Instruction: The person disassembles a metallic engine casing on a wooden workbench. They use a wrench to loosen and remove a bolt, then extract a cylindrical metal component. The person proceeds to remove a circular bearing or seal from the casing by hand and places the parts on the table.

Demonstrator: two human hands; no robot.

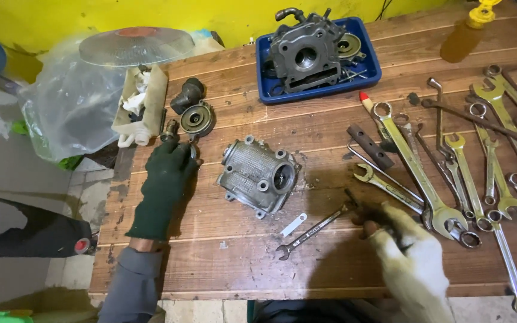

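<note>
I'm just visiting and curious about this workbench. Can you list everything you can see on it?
Wooden table: one, brown planks.
Engine cover: one, grey metal, table middle.
Small spanner: one, dark steel, touching the right fingertips.
White strip: one, beside the small spanner.
Spanners: many, silver, spread at right.
Blue tray: one, far middle.
Cylinder head: one, grey, in the tray.
Round metal part: one, above the left hand.
Plastic bag: one, clear, left edge.
Bottle: one, amber with yellow cap, far right.
Left hand: dark green glove, flat on the table.
Right hand: whitish glove, fingers on the small spanner's end.
</note>
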